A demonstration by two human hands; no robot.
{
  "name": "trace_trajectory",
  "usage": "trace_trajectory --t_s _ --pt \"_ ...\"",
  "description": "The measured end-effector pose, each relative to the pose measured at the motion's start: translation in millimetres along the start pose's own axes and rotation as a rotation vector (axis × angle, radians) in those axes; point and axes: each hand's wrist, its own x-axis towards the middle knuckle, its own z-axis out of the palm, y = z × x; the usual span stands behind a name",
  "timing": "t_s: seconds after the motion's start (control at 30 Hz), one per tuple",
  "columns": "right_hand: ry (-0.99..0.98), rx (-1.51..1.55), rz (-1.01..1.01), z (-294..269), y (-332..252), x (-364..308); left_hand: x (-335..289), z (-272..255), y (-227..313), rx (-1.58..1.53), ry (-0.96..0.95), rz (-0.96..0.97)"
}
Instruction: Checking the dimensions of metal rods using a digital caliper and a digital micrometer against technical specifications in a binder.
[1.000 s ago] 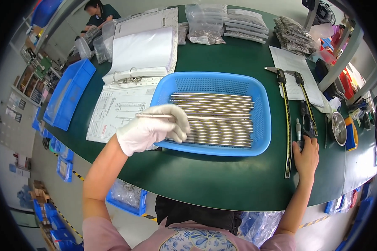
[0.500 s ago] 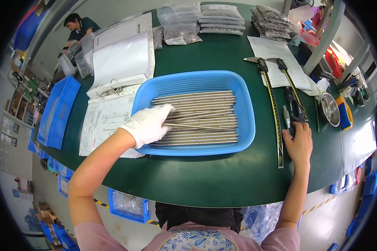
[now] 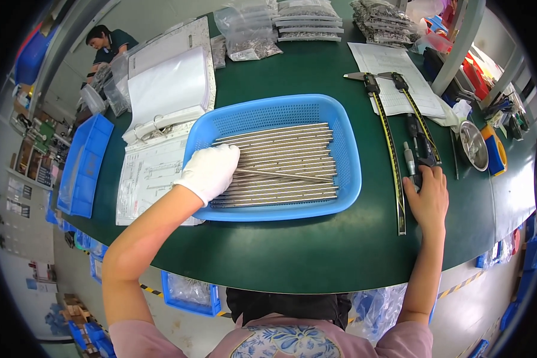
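A blue perforated plastic basket point(image 3: 353, 143) holds a layer of thin silvery metal rods point(image 3: 286, 152). My left hand point(image 3: 212, 173), in a white glove, is closed at the rods' left end. A metal rod point(image 3: 286, 175) lies slanted over the others and runs in under its curled fingers; the fingertips are hidden. Right of the basket, my bare right hand point(image 3: 428, 200) rests on the table with thumb and fingers around the near end of a micrometer point(image 3: 409, 160), whose frame the fingers partly cover. Two calipers point(image 3: 392, 161) point(image 3: 416, 113) lie beside it.
An open ring binder point(image 3: 167, 95) with drawings lies left of the basket, beside a blue bin point(image 3: 85, 167). Bags of small parts point(image 3: 307, 21) are stacked at the back. A metal bowl point(image 3: 472, 146) and a tape roll point(image 3: 495, 152) sit right. Another person point(image 3: 110, 45) works far left.
My left hand has curled its fingers and shifted slightly left over the rods. The right hand stays at the micrometer. The whole view has shifted a little.
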Motion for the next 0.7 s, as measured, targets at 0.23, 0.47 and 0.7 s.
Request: trace_trajectory --t_s 0.23,0.47,0.7 --pt "0.029 -0.012 0.018 1 1 0 7 -21 -2 -0.058 -0.175 -0.025" --pt "0.014 0.001 0.023 0 2 1 -2 -16 -6 -0.001 -0.162 0.095" --pt "0.002 -0.022 0.018 -1 2 -1 -11 -14 -2 0.008 -0.195 0.265"
